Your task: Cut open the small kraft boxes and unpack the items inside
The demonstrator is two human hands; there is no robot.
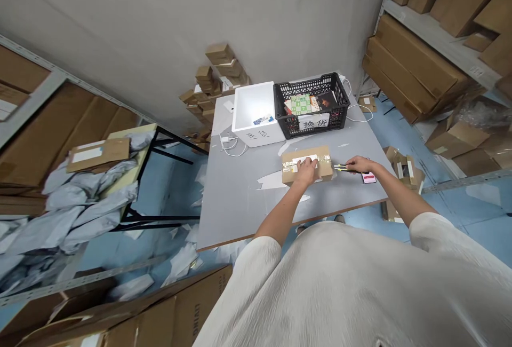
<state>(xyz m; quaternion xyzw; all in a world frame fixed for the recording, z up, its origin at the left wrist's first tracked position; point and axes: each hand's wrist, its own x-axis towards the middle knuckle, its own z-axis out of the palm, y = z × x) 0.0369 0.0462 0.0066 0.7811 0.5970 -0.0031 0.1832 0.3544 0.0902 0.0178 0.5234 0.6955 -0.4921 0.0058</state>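
Observation:
A brown cardboard box (287,172) with clear tape and a white label lies on the grey table (236,197). My left hand (306,170) rests on its top with the fingers spread over the label. My right hand (359,164) is closed around a slim black tool with yellow marks (342,168). The tool points left, and its tip is close to the box's right end. Its exact kind is too small to make out. Just below my right hand lies a phone (368,178) with a lit, pinkish screen.
Behind the box stand a white foam bin (262,136) and a black plastic crate (312,129) holding books. Paper scraps and white cables lie on the table. Left is a side table (150,139) with grey parcels; shelves of cartons (412,77) flank the right. Paper litters the blue floor.

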